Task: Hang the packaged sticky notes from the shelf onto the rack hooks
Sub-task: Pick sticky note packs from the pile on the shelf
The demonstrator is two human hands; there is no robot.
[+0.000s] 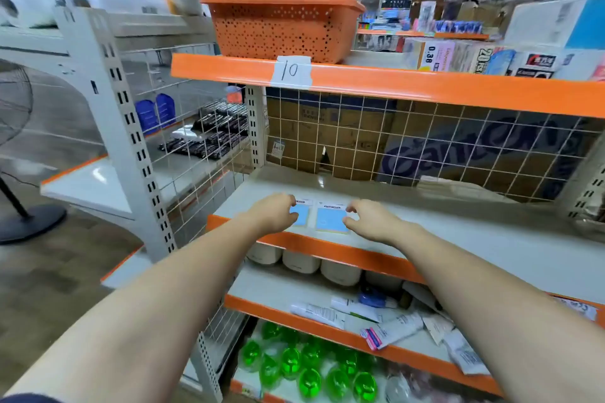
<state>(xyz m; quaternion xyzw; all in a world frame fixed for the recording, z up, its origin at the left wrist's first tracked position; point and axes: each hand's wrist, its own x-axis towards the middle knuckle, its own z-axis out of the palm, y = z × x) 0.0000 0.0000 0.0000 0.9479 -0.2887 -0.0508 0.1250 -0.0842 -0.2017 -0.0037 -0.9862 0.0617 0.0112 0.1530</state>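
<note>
Early stage: left hand (273, 211) is pinching one sticky-note pack (301, 215), right hand (370, 221) is pinching the other pack (331, 218), both lying on the shelf (458, 239); nothing hung.

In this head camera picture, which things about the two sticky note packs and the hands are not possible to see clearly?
- Left sticky note pack: the left hand covers most of it.
- Grip: it does not show whether the left hand or the right hand already pinches a pack; the right sticky note pack lies flat on the shelf.
- Pack header print: too small and blurred.
- Rack hooks: none can be made out against the wire grid.
</note>
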